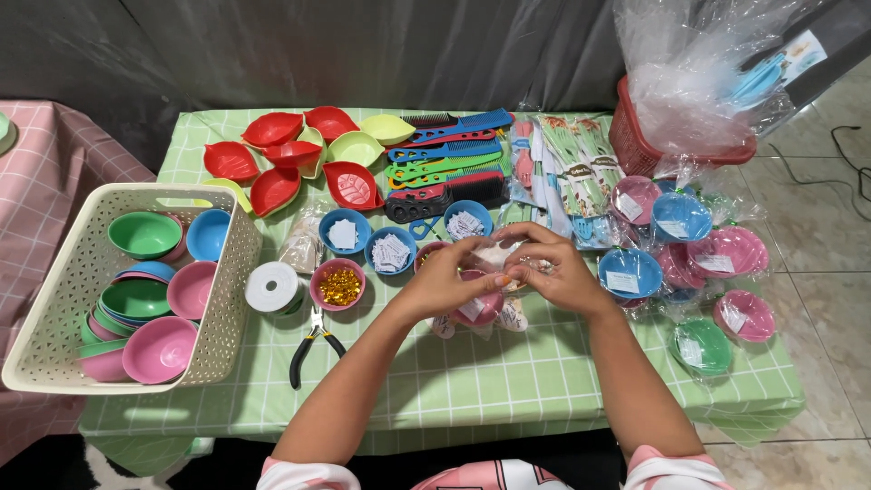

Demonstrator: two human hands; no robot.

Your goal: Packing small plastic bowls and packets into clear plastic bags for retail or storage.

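My left hand (447, 279) and my right hand (555, 269) meet over the middle of the green checked table (472, 381). Together they pinch a clear plastic bag (497, 256) that wraps a small pink bowl (479, 308), held just above the cloth. Fingers of both hands are closed on the top of the bag. Right behind my hands stand small blue bowls of white paper tags (391, 250) and a pink bowl of gold ties (339, 285).
A cream basket (227, 299) of pink, green and blue bowls stands left. A white ribbon spool (272, 288) and black pliers (311, 345) lie beside it. Red and green leaf dishes (290, 159), combs (445, 163) at back; bagged bowls (708, 259) and red basket (635, 136) right.
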